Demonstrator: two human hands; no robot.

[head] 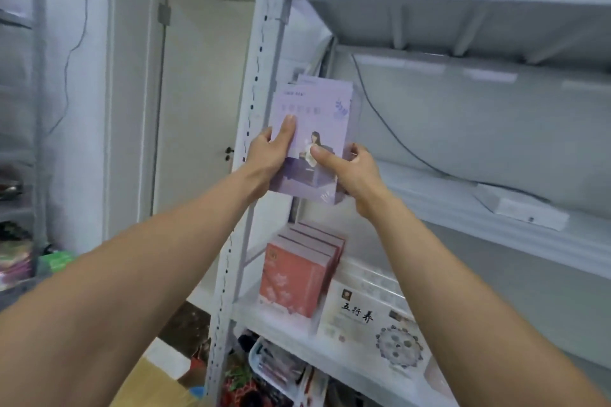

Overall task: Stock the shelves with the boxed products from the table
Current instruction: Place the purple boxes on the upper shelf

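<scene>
Both my hands hold a small stack of lilac boxes (317, 116) upright at the left end of the middle shelf (463, 205) of a grey-white rack. My left hand (269, 155) grips the stack's left edge with its fingers flat across the front face. My right hand (344, 165) grips the lower right corner, thumb on the front and fingers curled behind. The front box shows a seated figure and a leaf print. The stack's bottom edge is level with the shelf's front lip; whether it rests on the board is hidden.
Red boxes (297, 277) stand in a row on the shelf below, beside a cream box with black characters (367, 320). A flat white box (519, 208) and a black cable lie on the middle shelf. The perforated rack post (251, 116) is just left of my hands. A door stands behind.
</scene>
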